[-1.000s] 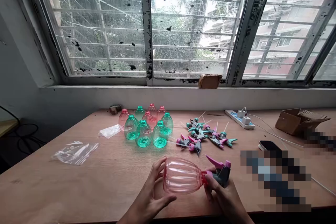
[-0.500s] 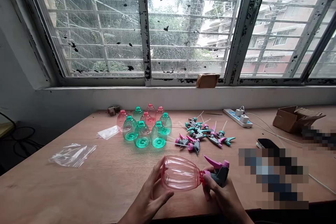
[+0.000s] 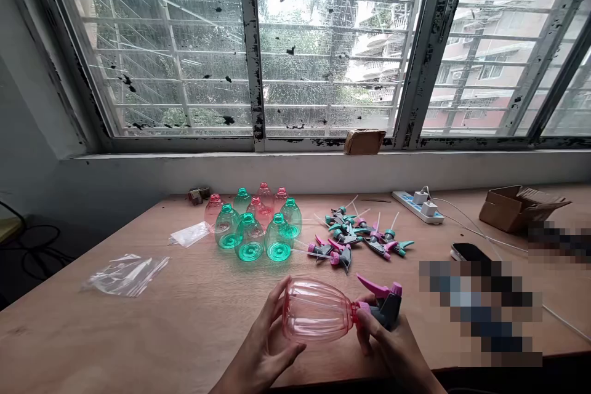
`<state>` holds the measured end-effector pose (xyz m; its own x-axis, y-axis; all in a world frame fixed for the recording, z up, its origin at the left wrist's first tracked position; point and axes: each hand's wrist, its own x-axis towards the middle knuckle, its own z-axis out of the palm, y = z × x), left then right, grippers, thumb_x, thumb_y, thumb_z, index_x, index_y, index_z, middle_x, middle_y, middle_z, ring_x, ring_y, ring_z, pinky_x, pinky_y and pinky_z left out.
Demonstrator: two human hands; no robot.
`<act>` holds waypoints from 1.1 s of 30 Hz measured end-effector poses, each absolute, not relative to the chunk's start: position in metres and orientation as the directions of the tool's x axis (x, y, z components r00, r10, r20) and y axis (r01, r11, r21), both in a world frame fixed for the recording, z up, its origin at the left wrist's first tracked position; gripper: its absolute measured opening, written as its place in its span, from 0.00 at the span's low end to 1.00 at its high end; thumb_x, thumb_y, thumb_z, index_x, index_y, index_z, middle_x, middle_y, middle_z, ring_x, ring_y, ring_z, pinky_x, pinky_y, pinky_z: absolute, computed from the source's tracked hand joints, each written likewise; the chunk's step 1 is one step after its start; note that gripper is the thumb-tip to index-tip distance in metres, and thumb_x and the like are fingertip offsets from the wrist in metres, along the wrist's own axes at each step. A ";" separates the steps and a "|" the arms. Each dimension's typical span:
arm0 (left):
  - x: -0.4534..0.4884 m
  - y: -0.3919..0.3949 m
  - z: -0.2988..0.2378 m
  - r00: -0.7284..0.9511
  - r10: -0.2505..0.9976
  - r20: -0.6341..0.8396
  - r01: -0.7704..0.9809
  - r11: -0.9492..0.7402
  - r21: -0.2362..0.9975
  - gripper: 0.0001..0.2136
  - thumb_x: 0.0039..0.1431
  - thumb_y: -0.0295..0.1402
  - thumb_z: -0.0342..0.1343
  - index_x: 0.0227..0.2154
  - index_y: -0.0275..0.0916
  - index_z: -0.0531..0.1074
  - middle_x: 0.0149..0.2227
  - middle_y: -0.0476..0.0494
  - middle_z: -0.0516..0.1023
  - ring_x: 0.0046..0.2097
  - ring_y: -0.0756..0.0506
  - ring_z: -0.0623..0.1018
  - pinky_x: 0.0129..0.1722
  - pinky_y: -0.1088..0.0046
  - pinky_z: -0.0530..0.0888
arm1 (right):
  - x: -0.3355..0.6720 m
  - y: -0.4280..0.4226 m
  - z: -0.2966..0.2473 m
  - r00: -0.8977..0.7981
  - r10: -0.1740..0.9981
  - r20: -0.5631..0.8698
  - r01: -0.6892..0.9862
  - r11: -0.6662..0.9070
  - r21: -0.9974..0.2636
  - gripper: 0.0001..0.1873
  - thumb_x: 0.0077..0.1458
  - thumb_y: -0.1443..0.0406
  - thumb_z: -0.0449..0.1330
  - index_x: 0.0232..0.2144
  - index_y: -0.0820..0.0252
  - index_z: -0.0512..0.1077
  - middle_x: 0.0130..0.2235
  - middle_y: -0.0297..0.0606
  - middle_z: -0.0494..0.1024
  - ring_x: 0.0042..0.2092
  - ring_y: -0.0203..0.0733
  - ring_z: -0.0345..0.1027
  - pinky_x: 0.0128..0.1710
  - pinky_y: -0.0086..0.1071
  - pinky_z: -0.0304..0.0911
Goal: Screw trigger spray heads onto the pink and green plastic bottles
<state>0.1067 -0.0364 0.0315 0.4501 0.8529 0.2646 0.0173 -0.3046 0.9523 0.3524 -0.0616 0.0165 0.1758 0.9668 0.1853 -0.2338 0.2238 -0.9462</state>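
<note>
A clear pink spray bottle (image 3: 317, 311) lies sideways in the air above the near part of the table, its base to the left. My left hand (image 3: 265, 338) is curved around the base end, thumb below and fingers behind. At the neck, my right hand (image 3: 388, 341) grips the pink collar of the grey and pink trigger sprayer (image 3: 386, 305), which sits against the bottle's mouth. A thin tube shows inside the bottle. Beyond my hands stand several open-necked green bottles (image 3: 250, 240) and pink bottles (image 3: 263, 212). Several loose trigger sprayers (image 3: 344, 234) lie in a heap right of them.
A clear plastic bag (image 3: 127, 274) and a white packet (image 3: 189, 234) lie on the left of the wooden table (image 3: 184, 320). On the right are a power strip (image 3: 418, 207) with cables, a cardboard box (image 3: 517, 209), a phone (image 3: 471, 252) and a pixelated patch.
The bottle's base end has dipped slightly in my left hand. My right hand stays at the sprayer collar, and the things on the table have not moved.
</note>
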 end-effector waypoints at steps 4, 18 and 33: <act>0.105 -0.037 0.030 0.444 0.875 0.193 -0.041 -0.195 0.980 0.43 0.54 0.41 0.70 0.68 0.56 0.51 0.71 0.41 0.57 0.69 0.32 0.61 0.67 0.52 0.62 | 0.352 -0.062 0.016 0.181 0.968 0.175 -0.245 0.217 -0.945 0.20 0.50 0.50 0.69 0.31 0.60 0.71 0.18 0.27 0.70 0.15 0.34 0.61 0.15 0.27 0.54; 0.104 -0.037 0.032 0.474 0.862 0.180 -0.071 -0.166 0.983 0.42 0.58 0.45 0.65 0.69 0.56 0.47 0.72 0.42 0.53 0.70 0.33 0.59 0.69 0.51 0.57 | 0.355 -0.060 0.011 0.158 0.970 0.187 -0.275 0.225 -0.935 0.18 0.52 0.53 0.70 0.32 0.61 0.71 0.19 0.28 0.72 0.15 0.32 0.62 0.15 0.24 0.55; 0.108 -0.037 0.038 0.445 0.871 0.211 -0.054 -0.209 0.976 0.35 0.61 0.42 0.63 0.66 0.58 0.53 0.70 0.44 0.60 0.68 0.35 0.64 0.66 0.54 0.64 | 0.355 -0.059 0.010 0.142 0.971 0.192 -0.270 0.225 -0.936 0.18 0.53 0.53 0.69 0.32 0.61 0.72 0.18 0.27 0.71 0.15 0.31 0.62 0.15 0.24 0.55</act>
<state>0.1083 -0.0366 0.0381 0.4447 0.8706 0.2106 -0.0536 -0.2088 0.9765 0.3551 -0.0588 0.0096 0.1415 0.9711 0.1921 -0.2700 0.2246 -0.9363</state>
